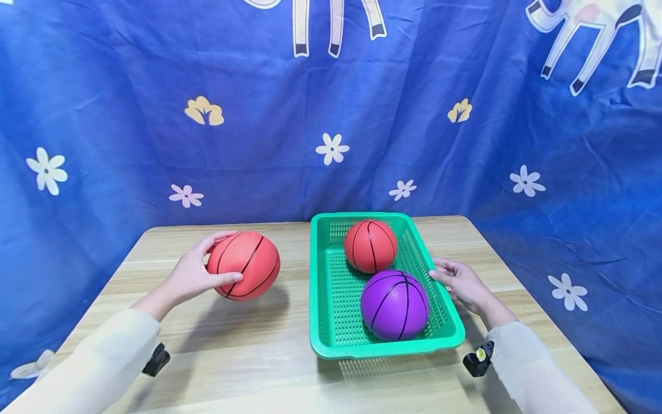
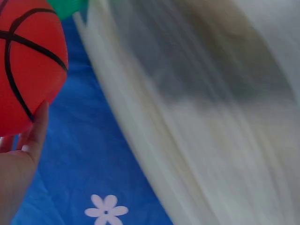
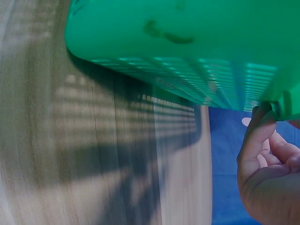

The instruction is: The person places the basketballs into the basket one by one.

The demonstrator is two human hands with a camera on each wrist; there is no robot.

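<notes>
My left hand [image 1: 188,282] grips a red toy basketball [image 1: 248,265] with black lines, thumb on the near side and fingers over the far side. The ball's shadow falls apart from it on the table, left of a green plastic basket [image 1: 331,349]. My right hand [image 1: 462,284] pinches the basket's right rim, thumb on top; the right wrist view shows its fingers [image 3: 262,133] curled at the rim. Inside the basket, another red ball [image 1: 370,246] lies toward the back and a purple ball [image 1: 395,305] at the front right.
The light wooden table [image 1: 248,368] reaches back to a blue cloth [image 1: 269,144] printed with flowers and animals. The cloth also hangs along both sides. A dark wrist device [image 1: 478,357] sits at the right sleeve, another device [image 1: 157,360] at the left.
</notes>
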